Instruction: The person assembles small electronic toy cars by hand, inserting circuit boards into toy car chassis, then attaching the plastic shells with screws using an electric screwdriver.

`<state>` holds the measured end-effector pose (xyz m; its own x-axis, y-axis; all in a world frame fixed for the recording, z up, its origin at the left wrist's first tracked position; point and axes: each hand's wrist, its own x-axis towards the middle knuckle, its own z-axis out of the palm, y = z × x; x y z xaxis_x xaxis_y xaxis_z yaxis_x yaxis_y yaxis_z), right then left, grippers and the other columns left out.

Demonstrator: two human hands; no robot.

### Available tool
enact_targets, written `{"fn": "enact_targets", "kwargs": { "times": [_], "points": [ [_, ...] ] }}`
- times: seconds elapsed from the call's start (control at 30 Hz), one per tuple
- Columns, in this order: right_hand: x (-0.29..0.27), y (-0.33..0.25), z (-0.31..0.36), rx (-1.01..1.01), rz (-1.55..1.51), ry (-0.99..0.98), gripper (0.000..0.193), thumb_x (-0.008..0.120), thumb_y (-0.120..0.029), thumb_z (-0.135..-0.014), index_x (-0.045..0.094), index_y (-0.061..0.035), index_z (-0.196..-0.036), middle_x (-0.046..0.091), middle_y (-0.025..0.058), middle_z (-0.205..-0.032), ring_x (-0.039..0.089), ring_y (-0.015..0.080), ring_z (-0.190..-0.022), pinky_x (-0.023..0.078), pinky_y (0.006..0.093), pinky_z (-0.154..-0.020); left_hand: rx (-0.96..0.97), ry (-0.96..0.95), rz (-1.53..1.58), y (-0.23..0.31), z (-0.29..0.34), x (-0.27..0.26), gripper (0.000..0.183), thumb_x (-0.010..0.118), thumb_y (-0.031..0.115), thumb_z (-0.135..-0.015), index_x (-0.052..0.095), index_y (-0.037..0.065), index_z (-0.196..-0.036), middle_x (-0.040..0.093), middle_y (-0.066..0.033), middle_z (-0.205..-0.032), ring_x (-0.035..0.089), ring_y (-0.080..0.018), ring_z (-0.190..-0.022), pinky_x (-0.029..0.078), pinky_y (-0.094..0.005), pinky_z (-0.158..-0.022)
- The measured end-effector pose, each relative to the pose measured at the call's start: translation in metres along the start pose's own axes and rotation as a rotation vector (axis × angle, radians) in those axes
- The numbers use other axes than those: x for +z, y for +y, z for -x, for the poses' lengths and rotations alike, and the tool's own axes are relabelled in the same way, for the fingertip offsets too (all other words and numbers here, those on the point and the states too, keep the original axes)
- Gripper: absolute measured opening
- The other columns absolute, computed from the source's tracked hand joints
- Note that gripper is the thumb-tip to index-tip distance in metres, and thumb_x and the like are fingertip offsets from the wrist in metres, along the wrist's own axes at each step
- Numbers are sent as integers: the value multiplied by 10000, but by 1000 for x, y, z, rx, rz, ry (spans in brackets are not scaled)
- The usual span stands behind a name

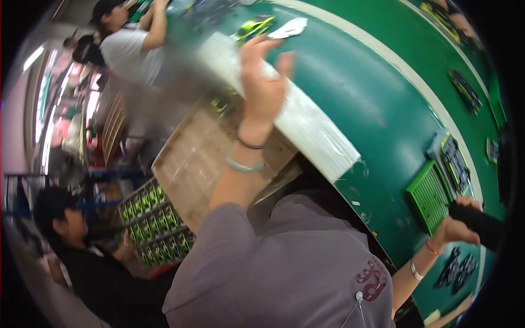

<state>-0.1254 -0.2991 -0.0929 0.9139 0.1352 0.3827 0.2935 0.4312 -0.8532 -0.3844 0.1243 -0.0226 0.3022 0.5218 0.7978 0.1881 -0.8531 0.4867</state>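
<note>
My left hand (262, 87) is raised, fingers spread, its palm laid flat against a long white stack of sheets (311, 126) that lies over the edge of the green table (355, 87). Two bracelets circle that wrist. At the lower right my right hand (456, 224) is closed around a black cylindrical handle (481, 223), just beside a green ribbed tray (429, 194) on the table. My grey sleeve and shoulder fill the lower middle.
An open cardboard box (191, 153) sits below the white stack. A tray of green-and-black parts (156, 218) lies lower left beside a seated person in black (82, 257). Another person in a white shirt (128, 46) stands top left. Black-and-green parts (456, 161) lie on the table's right.
</note>
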Motion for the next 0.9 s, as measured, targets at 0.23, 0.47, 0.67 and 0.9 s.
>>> {"fn": "enact_targets", "kwargs": {
  "times": [0.23,0.47,0.67,0.9],
  "points": [
    [34,2,-5,42,70,-40,1023,310,-939,-498,507,9,-826,481,116,-701,480,236,-654,426,342,-664,-1190,-584,-585,-217,235,-254,586,653,499,-742,585,20,-1074,601,-176,-1041,522,-340,-1053,423,-420,-882],
    [38,-1,-4,53,127,42,1007,338,-935,-482,492,5,-809,477,114,-705,476,234,-662,426,339,-677,-1052,-682,-492,-196,310,-210,455,736,412,-674,652,0,-847,613,-106,-707,572,-184,-687,465,-315,-653],
    [28,-3,-11,75,105,18,1026,330,-942,-461,493,13,-797,474,114,-715,474,232,-664,433,344,-696,-1128,-627,-546,-186,256,-225,333,716,350,-631,667,41,-746,635,-118,-684,613,-231,-670,475,-339,-641],
    [29,1,-13,61,141,39,1046,316,-949,-455,500,22,-799,478,117,-722,476,231,-666,435,350,-697,-1004,-633,-676,-164,201,-242,345,674,380,-669,668,54,-781,647,-118,-727,620,-247,-700,478,-352,-658]
  ]
}}
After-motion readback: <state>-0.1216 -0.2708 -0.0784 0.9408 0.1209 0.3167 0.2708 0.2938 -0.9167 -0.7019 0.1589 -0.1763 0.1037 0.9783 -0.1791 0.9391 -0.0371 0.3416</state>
